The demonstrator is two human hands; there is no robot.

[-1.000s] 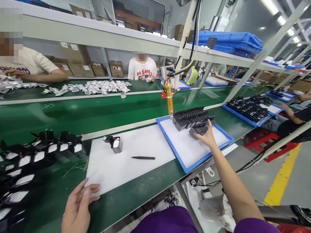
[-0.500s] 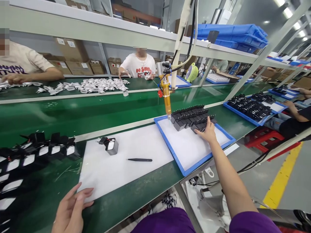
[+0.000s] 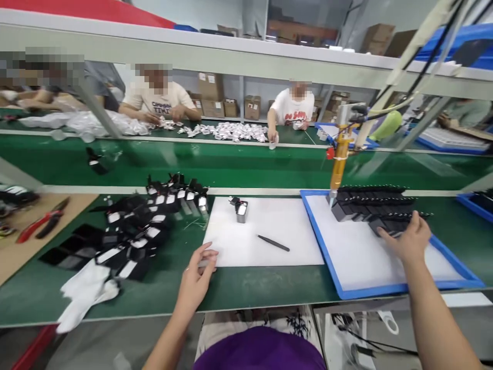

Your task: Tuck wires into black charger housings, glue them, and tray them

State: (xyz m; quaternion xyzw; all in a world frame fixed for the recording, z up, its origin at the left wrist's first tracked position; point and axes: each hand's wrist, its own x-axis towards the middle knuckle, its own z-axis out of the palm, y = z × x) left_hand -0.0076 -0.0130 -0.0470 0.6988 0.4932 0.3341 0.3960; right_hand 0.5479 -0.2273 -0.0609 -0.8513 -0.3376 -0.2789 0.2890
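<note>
My right hand (image 3: 406,240) reaches into the blue-rimmed tray (image 3: 385,291) and rests on the nearest of the black parts (image 3: 370,205) lined up at its far side; its fingers curl over a part. My left hand (image 3: 196,277) lies with fingers stretched out at the near left corner of the white mat (image 3: 265,241), holding nothing. On the mat sit a small grey and black part (image 3: 241,209) and black tweezers (image 3: 273,243). A gold dispenser nozzle (image 3: 338,164) hangs over the tray's far left corner.
A pile of black and white parts (image 3: 146,226) and white gloves (image 3: 87,290) lie left of the mat. Red-handled pliers (image 3: 38,221) rest on a brown board at far left. Across the green belt (image 3: 231,167), other people handle white parts (image 3: 227,131).
The view has swung left, bringing the black parts pile, gloves and pliers into sight. My left hand has shifted to the mat's corner. My right hand stays on the black parts in the tray.
</note>
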